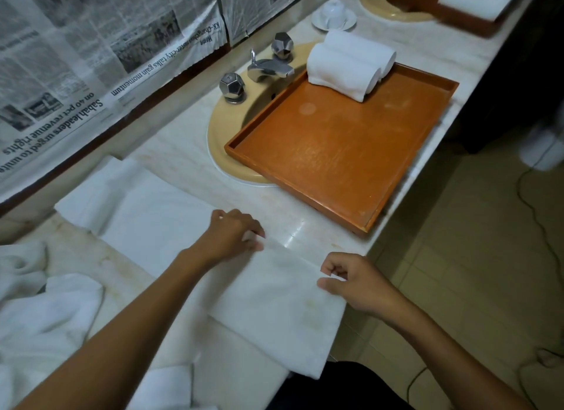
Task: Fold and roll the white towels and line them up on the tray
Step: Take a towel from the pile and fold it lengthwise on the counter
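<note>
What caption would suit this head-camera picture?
Left hand and right hand pinch one flat towel; two rolled towels sit on the tray.

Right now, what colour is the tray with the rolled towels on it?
The tray is orange-brown, seen best in the head view, with white rolled towels at its far end.

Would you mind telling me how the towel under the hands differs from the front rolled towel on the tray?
The flat towel lies spread on the counter; the front rolled towel is a tight cylinder on the tray. The left hand and right hand pinch the flat towel's edge; the front rolled towel is unheld. Both are white.
</note>
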`<act>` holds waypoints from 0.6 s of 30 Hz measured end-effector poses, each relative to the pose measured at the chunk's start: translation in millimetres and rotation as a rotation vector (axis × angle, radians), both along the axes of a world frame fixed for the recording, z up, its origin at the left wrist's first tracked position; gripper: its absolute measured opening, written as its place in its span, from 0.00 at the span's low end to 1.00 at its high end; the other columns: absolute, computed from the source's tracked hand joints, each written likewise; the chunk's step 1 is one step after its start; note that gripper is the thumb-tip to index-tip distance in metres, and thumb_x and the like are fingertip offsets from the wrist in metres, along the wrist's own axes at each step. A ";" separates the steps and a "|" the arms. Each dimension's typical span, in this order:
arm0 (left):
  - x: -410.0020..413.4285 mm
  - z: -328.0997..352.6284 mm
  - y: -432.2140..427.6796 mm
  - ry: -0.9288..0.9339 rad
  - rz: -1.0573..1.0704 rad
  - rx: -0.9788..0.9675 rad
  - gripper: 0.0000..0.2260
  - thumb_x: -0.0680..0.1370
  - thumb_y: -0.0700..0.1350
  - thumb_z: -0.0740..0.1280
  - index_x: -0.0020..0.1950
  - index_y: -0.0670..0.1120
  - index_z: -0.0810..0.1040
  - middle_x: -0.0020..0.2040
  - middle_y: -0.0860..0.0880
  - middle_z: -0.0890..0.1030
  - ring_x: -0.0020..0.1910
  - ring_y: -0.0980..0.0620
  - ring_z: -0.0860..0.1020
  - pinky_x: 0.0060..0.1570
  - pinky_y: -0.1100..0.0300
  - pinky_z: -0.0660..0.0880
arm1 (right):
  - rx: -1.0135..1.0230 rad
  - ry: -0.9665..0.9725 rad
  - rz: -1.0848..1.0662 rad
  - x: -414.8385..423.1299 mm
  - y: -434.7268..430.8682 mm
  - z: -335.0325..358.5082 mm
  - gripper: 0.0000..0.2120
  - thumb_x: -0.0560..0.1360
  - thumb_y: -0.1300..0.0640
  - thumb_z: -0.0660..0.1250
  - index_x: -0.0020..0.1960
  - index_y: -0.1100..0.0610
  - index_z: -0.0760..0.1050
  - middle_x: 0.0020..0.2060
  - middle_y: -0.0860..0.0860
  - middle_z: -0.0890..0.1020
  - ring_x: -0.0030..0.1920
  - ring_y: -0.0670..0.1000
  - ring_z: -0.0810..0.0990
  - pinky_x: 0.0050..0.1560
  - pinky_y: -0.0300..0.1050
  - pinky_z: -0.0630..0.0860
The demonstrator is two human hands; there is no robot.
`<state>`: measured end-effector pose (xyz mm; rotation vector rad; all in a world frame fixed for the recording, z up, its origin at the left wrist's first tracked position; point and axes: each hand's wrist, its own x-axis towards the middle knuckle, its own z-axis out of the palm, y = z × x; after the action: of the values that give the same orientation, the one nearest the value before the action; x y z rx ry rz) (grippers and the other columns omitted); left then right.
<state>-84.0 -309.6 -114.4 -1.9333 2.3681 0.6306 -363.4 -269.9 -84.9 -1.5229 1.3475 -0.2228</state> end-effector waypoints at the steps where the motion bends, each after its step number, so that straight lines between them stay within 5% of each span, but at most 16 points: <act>1: 12.1 2.6 -0.4 -0.042 0.020 0.006 0.10 0.76 0.53 0.70 0.57 0.57 0.80 0.55 0.57 0.80 0.61 0.53 0.71 0.58 0.52 0.58 | -0.005 0.049 0.007 -1.0 -0.3 1.1 0.10 0.75 0.60 0.70 0.39 0.52 0.71 0.37 0.47 0.73 0.39 0.46 0.73 0.37 0.36 0.69; 5: 38.6 14.7 -21.2 -0.138 0.043 -0.028 0.07 0.77 0.48 0.70 0.54 0.55 0.82 0.52 0.56 0.82 0.59 0.51 0.73 0.54 0.51 0.58 | -0.049 0.418 0.082 -3.8 3.6 -4.5 0.05 0.79 0.62 0.61 0.51 0.55 0.66 0.44 0.52 0.75 0.44 0.51 0.78 0.38 0.43 0.75; 9: 16.9 3.7 -25.5 -0.101 0.126 -0.087 0.04 0.77 0.46 0.69 0.49 0.54 0.82 0.47 0.55 0.80 0.56 0.48 0.74 0.49 0.52 0.58 | -0.008 0.225 -0.054 -6.7 6.5 -5.9 0.07 0.78 0.63 0.64 0.47 0.54 0.68 0.47 0.53 0.78 0.51 0.53 0.80 0.42 0.43 0.77; 13: -8.2 -19.0 7.2 0.055 0.631 -0.284 0.16 0.75 0.52 0.71 0.61 0.53 0.78 0.64 0.49 0.74 0.66 0.43 0.68 0.60 0.45 0.66 | -0.355 0.554 -0.002 -3.0 12.4 -7.1 0.09 0.75 0.63 0.65 0.53 0.53 0.71 0.50 0.51 0.76 0.49 0.50 0.74 0.46 0.47 0.78; 18: -33.2 -46.6 76.7 -0.007 0.865 -0.287 0.23 0.81 0.56 0.57 0.74 0.51 0.67 0.78 0.46 0.60 0.76 0.43 0.59 0.66 0.42 0.64 | -0.711 0.379 0.151 62.2 14.1 -22.1 0.10 0.70 0.58 0.70 0.51 0.57 0.76 0.49 0.54 0.78 0.50 0.56 0.75 0.44 0.50 0.77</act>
<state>-117.1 -232.9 -161.0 -3.0672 1.5785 0.2751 -301.2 -255.8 -106.9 -2.3446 1.5214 -0.3554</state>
